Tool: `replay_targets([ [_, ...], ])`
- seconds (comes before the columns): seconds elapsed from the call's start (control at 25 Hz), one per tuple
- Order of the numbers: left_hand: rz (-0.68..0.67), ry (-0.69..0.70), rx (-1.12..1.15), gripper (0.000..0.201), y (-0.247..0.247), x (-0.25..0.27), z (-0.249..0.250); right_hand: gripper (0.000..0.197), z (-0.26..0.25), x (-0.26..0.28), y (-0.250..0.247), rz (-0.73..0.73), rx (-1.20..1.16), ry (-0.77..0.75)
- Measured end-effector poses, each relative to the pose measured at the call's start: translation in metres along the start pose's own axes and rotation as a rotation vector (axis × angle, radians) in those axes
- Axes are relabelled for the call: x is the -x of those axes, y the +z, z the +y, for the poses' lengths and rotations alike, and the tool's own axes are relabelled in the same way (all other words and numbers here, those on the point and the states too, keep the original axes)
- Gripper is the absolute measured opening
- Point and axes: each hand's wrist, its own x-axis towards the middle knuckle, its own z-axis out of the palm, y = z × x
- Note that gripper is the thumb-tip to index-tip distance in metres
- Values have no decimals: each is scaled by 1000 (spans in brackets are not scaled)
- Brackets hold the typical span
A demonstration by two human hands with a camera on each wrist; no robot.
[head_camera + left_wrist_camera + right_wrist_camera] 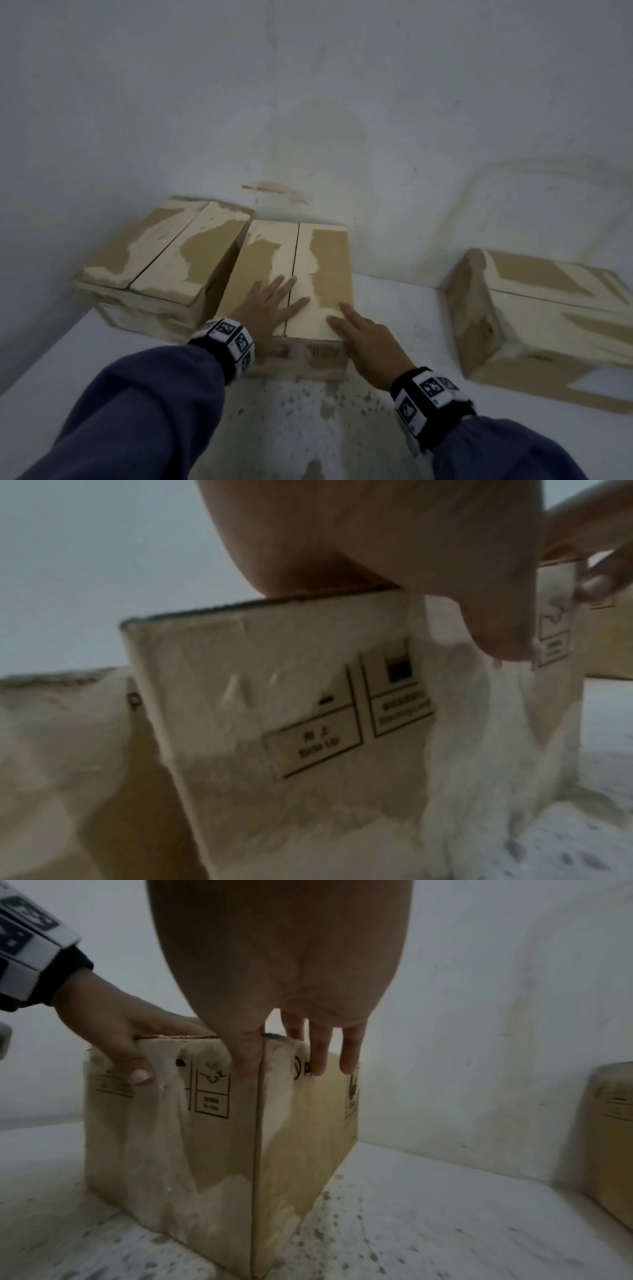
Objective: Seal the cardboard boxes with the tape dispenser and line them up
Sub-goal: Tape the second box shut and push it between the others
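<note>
Printing on the middle box [298, 274] shows on its near face: framed handling symbols, one captioned "Side Up" in the left wrist view, a second panel beside it whose caption is too blurred to read. On the right face a round logo and the letter "P" appear in the right wrist view; the rest sits behind fingers.

Three cardboard boxes stand on the white, speckled table [394, 301], all against the far wall. The left box [164, 253] sits askew, its corner touching the middle box. The right box [548, 315] stands well apart. All three have torn, pale patches on their skins. The middle box's two top flaps meet along a bare seam.

Both hands lie on the middle box. The left hand [270, 311] rests flat on top across the seam, fingers straight and spread, thumb hooked down over the near face. The right hand [366, 339] rests at the near right corner, fingers straight, with the thumb on the near face and fingers draped down the right side.
</note>
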Motion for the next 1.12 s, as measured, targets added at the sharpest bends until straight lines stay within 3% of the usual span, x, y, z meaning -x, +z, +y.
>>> replay_targets([
  [0.32,-8,-61,121,93,4,9,75,44,39,44,1,80,-138,8],
  [0.44,1,-125,126,92,6,16,108,61,57,76,-4,69,-218,49],
  [0.52,0,-173,148,93,5,20,126,65,79,103,-5,5,-253,112],
  [0.72,-6,-292,214,90,-2,27,174,60,143,170,1,-335,-214,399],
  [0.88,-2,-362,234,90,-4,23,207,75,159,203,20,-573,-12,338],
  [1.0,-15,-399,243,91,-6,22,219,77,161,214,40,-556,25,253],
  [1.12,-32,-422,250,92,-11,22,225,59,166,218,48,-471,-11,235],
])
